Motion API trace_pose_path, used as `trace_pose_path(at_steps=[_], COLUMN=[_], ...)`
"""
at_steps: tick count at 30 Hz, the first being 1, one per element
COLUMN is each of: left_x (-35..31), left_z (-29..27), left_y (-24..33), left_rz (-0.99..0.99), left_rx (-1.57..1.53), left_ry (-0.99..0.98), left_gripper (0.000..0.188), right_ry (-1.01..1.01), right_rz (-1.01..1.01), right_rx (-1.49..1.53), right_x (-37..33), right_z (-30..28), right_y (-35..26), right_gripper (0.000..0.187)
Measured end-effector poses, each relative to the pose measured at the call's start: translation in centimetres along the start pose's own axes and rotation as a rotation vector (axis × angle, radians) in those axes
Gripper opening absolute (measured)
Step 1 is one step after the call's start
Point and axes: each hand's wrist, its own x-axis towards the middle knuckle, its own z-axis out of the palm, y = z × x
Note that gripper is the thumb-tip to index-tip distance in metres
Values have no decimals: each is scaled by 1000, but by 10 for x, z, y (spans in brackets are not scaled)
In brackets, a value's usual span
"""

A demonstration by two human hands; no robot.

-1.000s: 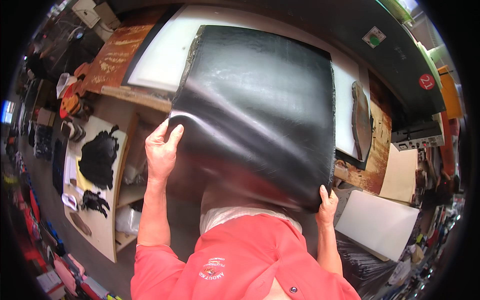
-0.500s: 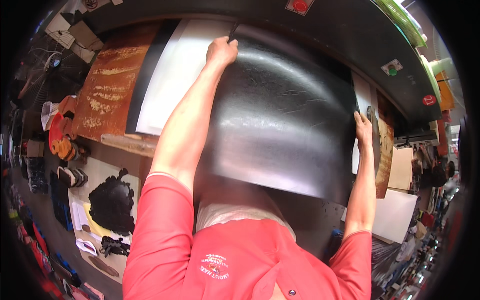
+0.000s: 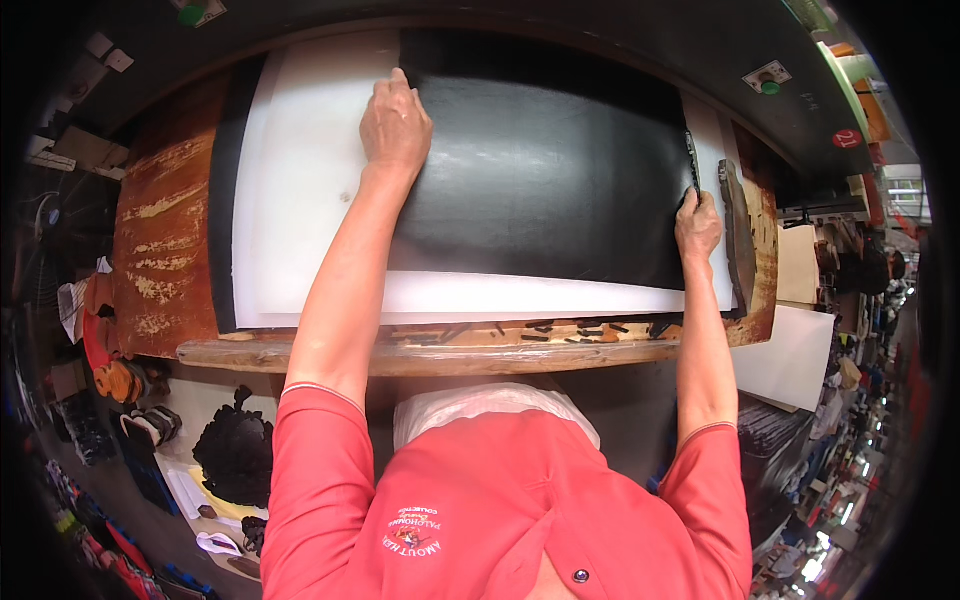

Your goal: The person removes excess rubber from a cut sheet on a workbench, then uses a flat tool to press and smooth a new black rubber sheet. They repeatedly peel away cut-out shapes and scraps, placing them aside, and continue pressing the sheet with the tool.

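A wide, smooth black leather-like sheet [image 3: 550, 180] lies nearly flat over a white board [image 3: 320, 190], whose strip shows along the sheet's near side. My left hand [image 3: 397, 128] is closed at the sheet's left edge, towards the far corner, fingers curled and thumb side against it. At the opposite edge my right hand [image 3: 698, 226] pinches the sheet's right side, where a narrow dark rough strip of the edge turns up. Both arms reach forward, and the fingertips are partly hidden.
A worn brown board [image 3: 165, 220] extends under the white one. Along the front runs a wooden rail [image 3: 430, 358], with small black scraps behind it. A dark wooden bar [image 3: 738, 240] lies right of the sheet. Black scraps [image 3: 235, 450] are heaped at lower left. A dark machine beam [image 3: 500, 25] spans the far side.
The sheet was bowed up, its near edge hanging over the front; now it lies flatter and farther back, uncovering the white board's front and the rail. Both hands still hold its sides.
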Motion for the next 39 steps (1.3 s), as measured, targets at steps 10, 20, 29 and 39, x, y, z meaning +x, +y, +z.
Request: trace_pose_path(at_steps=[10, 20, 29, 39], left_x=[-19, -63, -80, -80], left_z=[1, -28, -15, -16], left_y=[2, 26, 16, 5], left_rz=[37, 91, 177, 112], left_rx=[152, 197, 260, 269], left_ry=[-28, -54, 94, 49], left_gripper=[44, 46, 46, 47], right_ry=[32, -32, -3, -217], right_rz=[-46, -69, -94, -283], right_rx=[199, 288, 240, 53], right_x=[-7, -8, -11, 20], right_z=[-1, -15, -16, -88], right_y=[8, 17, 24, 151], right_gripper=[34, 28, 26, 96])
